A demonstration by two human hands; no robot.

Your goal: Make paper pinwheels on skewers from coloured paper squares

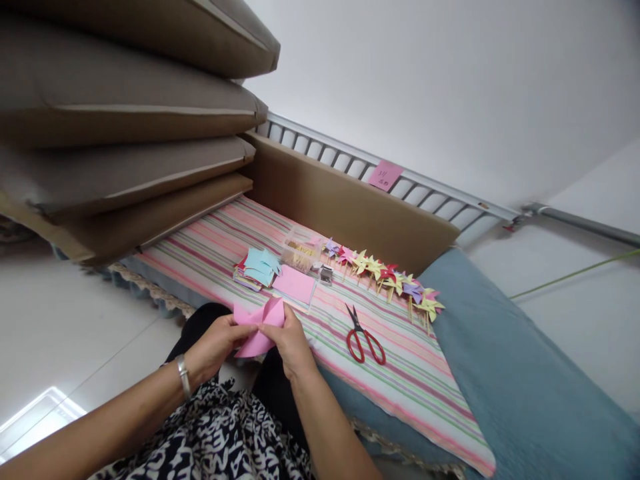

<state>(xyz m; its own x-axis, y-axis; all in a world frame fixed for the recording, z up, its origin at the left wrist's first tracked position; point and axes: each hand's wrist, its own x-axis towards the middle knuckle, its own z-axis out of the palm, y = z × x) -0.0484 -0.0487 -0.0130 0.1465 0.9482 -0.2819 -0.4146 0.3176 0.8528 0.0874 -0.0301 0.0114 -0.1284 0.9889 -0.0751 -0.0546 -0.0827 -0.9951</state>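
Note:
A pink paper pinwheel [259, 341], its corners folded in toward the centre, is held up over my lap. My left hand [219, 343] grips it from the left with the thumb at the middle. From the right, my right hand [289, 337] pinches it, thumb also near the centre. Just beyond lie a stack of pink paper squares [296, 283] and a pile of cut light-blue paper [260, 267]. Red-handled scissors [361, 337] rest to the right on the striped cloth [400, 363], blades partly apart.
A clear plastic box [300, 250] holds small sticks, with a small box of metal pieces [325, 275] beside it. Several finished pinwheels [387, 272] on sticks line the cardboard panel [340, 190]. Stacked cushions [150, 120] rise at the left; a pink note [385, 175] hangs on the rail.

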